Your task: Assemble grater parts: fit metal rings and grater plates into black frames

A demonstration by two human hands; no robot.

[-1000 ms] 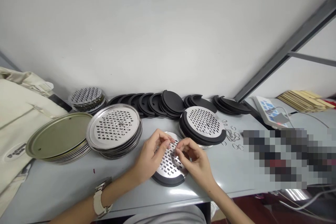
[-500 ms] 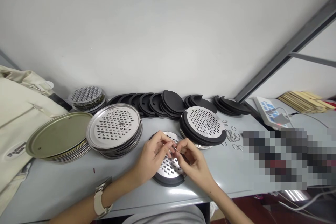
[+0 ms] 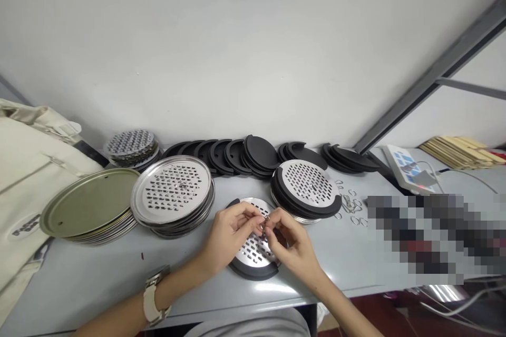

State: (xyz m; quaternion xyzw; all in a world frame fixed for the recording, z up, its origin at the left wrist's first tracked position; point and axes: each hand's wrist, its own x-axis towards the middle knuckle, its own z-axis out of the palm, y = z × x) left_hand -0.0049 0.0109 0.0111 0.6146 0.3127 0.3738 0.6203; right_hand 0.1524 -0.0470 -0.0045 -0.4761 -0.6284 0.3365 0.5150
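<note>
Between my fingertips is a small metal ring (image 3: 267,218), mostly covered by them. My left hand (image 3: 231,234) pinches it from one side, thumb against forefinger. On the other side, my right hand (image 3: 291,239) grips it with bent fingers. Both hands are over a round perforated metal grater disc (image 3: 253,257) with a black rim (image 3: 255,275) along part of its edge. Just right of it, a similar grater disc (image 3: 310,181) tops a black-edged stack. Several loose metal rings (image 3: 351,204) lie on the table beyond my right hand.
Left on the grey table (image 3: 190,284) stand a stack of grater plates (image 3: 172,216) and olive-green round trays (image 3: 95,197). Black discs (image 3: 261,155) line the wall. Behind are small graters (image 3: 130,142), a white power strip (image 3: 403,168) and wooden pieces (image 3: 460,154). A pixelated area covers the right side.
My fingertips have shifted slightly, and more of the small metal ring now shows between them. Both hands stay over the same grater disc.
</note>
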